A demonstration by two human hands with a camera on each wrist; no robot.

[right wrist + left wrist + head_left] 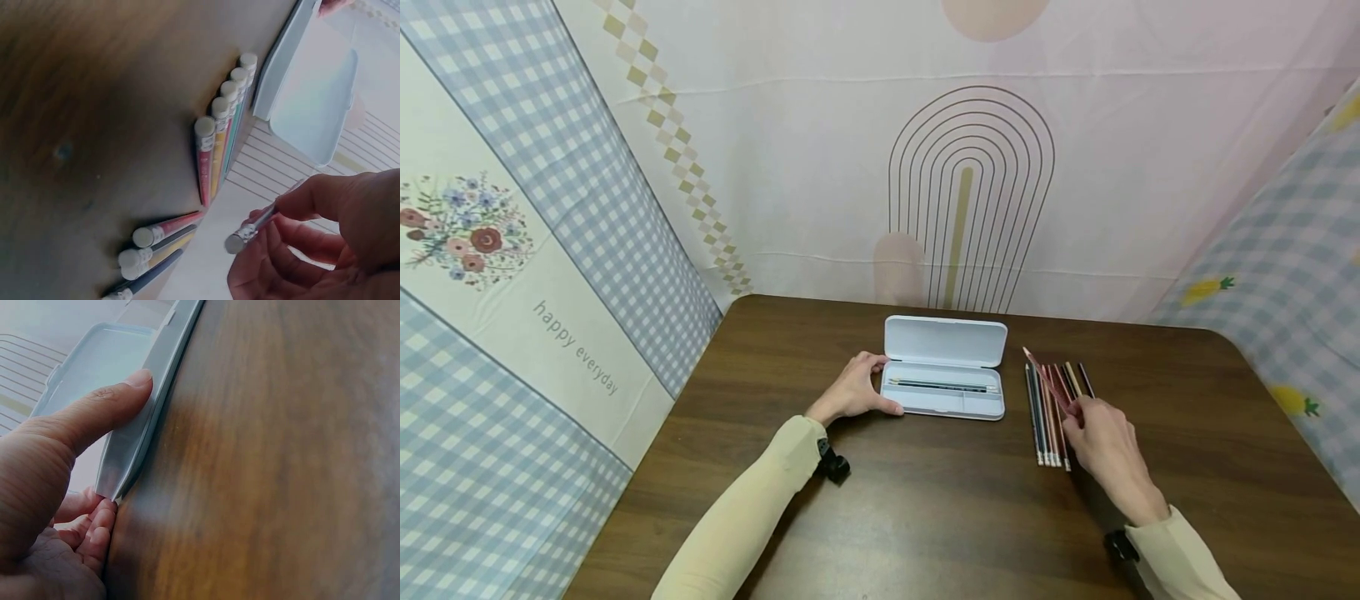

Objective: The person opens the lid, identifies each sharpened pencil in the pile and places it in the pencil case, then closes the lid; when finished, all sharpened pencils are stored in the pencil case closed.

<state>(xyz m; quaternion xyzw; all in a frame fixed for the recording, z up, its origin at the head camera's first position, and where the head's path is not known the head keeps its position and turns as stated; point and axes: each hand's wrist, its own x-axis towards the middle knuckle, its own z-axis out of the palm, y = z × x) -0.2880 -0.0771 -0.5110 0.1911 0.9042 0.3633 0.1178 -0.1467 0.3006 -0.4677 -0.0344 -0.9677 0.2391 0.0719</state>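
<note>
A pale blue pencil case (945, 342) lies with its lid raised. One dark green pencil (936, 385) lies lengthwise inside it. My left hand (852, 388) holds the case's left end, the thumb against the front wall (125, 447) and the other fingers at the end. To the right of the case, my right hand (1105, 439) pinches a reddish pencil (1036, 363) above the others, its white eraser end (235, 243) showing in the right wrist view. Several pencils (1047, 429) lie side by side beneath it, erasers toward me; a few others (1071, 379) are partly hidden by the hand.
The brown wooden table (925, 517) has rounded far corners. Behind it hangs a white patterned cloth (812, 167), with blue checked cloths (617, 167) at the sides. Each wrist carries a black camera (832, 463).
</note>
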